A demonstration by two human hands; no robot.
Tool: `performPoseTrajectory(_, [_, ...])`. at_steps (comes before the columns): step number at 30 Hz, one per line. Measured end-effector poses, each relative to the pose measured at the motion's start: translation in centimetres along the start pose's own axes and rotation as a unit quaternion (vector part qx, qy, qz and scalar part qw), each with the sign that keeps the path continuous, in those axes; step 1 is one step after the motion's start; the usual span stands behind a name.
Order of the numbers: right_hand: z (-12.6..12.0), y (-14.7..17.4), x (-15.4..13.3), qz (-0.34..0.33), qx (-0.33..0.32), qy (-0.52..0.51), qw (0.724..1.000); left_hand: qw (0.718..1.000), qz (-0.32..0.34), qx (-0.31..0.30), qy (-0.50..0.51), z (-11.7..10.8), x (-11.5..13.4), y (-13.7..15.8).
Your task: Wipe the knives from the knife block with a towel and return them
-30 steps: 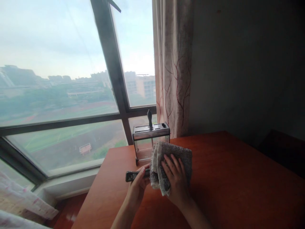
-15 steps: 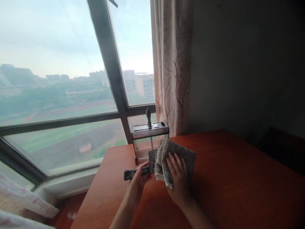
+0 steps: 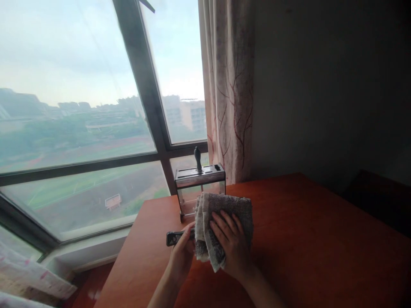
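Observation:
My left hand is closed around the black handle of a kitchen knife, held above the table. Its broad blade is hidden behind a folded grey towel with pale edges. My right hand lies over the towel with fingers bent into it, pressing it against the blade side. Just behind the knife stands a knife holder with a metal-framed top and clear walls. One dark-handled tool sticks up out of that holder.
The reddish-brown wooden table stretches to the right. Along the left and back runs a large window with a dark frame. A patterned curtain hangs behind the table, and a paler curtain shows at lower left.
My right hand and the towel have slid left along the knife towards its handle, covering the blade part that showed before. My left hand keeps its hold. The view has shifted slightly.

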State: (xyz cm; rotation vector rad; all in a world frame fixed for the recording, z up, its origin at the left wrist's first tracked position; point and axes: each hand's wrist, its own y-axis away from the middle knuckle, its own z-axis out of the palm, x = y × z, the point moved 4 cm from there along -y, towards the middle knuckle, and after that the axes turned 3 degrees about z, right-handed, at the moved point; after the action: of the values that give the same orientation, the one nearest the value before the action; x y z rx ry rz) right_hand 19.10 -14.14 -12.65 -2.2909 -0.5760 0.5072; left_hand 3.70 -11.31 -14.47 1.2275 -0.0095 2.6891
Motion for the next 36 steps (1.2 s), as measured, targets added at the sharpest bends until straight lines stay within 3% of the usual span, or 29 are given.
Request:
performPoseTrajectory(5, [-0.5, 0.3, 2.3, 0.059, 0.056, 0.027, 0.996, 0.999, 0.012, -0.032, -0.004, -0.2, 0.2, -0.3])
performPoseTrajectory(13, [-1.0, 1.1, 5.2, 0.137, 0.127, 0.051, 0.981, 1.000, 0.016, -0.008, -0.002, -0.6, 0.8, -0.3])
performPoseTrajectory(26, [0.0, 0.9, 1.5, 0.052, 0.042, 0.050, 0.997, 0.999, 0.029, -0.013, -0.026, 0.7, 0.9, 0.0])
performPoseTrajectory(31, [0.4, 0.8, -1.3, -0.034, 0.008, 0.020, 0.999, 0.999, -0.030, 0.018, -0.023, 1.0, -0.5, 0.4])
performPoseTrajectory(36, [-0.2, 0.5, -0.4, -0.023, 0.023, 0.030, 0.999, 0.999, -0.036, 0.013, -0.009, 1.0, -1.1, 0.3])
